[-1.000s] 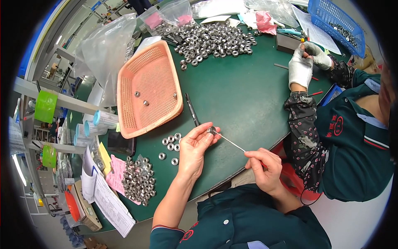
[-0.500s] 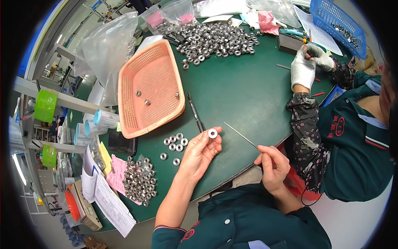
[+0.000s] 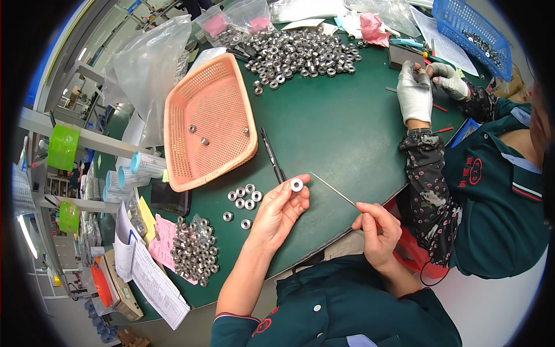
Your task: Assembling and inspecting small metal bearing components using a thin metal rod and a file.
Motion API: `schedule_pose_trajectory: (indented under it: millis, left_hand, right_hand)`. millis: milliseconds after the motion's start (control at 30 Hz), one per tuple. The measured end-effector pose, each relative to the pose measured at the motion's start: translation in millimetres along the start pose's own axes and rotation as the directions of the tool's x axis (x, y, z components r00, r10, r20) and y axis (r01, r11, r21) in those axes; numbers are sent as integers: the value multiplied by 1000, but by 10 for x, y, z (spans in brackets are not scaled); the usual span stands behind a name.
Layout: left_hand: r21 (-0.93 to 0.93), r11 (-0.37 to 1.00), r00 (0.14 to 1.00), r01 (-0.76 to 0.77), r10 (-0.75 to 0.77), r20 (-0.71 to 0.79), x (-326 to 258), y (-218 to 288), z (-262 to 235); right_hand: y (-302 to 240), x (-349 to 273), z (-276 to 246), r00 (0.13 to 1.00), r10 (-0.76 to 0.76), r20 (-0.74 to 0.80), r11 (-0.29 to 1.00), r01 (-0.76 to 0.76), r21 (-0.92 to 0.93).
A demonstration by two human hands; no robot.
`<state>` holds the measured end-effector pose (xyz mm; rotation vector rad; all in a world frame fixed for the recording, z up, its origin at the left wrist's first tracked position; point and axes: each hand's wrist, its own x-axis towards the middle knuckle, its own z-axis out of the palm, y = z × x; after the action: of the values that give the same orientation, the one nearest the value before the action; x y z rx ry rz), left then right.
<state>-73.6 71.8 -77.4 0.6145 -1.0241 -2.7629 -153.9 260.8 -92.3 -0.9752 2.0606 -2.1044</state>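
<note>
My left hand [image 3: 278, 213] pinches a small silver ring-shaped metal part [image 3: 296, 185] between thumb and fingertips, held just above the green table [image 3: 335, 133]. My right hand [image 3: 377, 231] grips a thin metal rod [image 3: 332, 189] that points up and left toward the ring, its tip a short gap away from it. Several similar rings [image 3: 243, 199] lie loose on the table just left of my left hand. A black pen-like tool [image 3: 272, 155] lies on the table above my left hand.
An orange perforated basket [image 3: 196, 98] holding three small parts stands at the left. A big heap of silver rings [image 3: 300, 53] lies at the back, another pile [image 3: 193, 251] on pink paper at lower left. A co-worker's gloved hands [image 3: 419, 89] work at the right beside a blue basket [image 3: 474, 34].
A second ago the rod passed through the ring at my left fingertips. My right hand has drawn the rod out to the right; the ring stays in my left hand.
</note>
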Motion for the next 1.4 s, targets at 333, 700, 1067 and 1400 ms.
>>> schedule_pose_trajectory:
  millis: [333,700,1067,1400]
  left_hand:
    - [40,999,1000,-16,17,-11,12,-4,36]
    - [386,868,923,-313,373,-90,-275,187,276]
    - [246,880,854,-407,462,-239,-747,168,-130]
    - [607,640,630,-470,725,-277,-1083,-18,-353]
  right_hand:
    - [5,1,-11,1000,19,-10,1000,-19,-10]
    - [-8,-56,53,999,-36,23,998,37,-58]
    - [-181,-219,308,996,63,56,988,-70,139]
    - [-321,-293,633,865,283,415,736,-473,485]
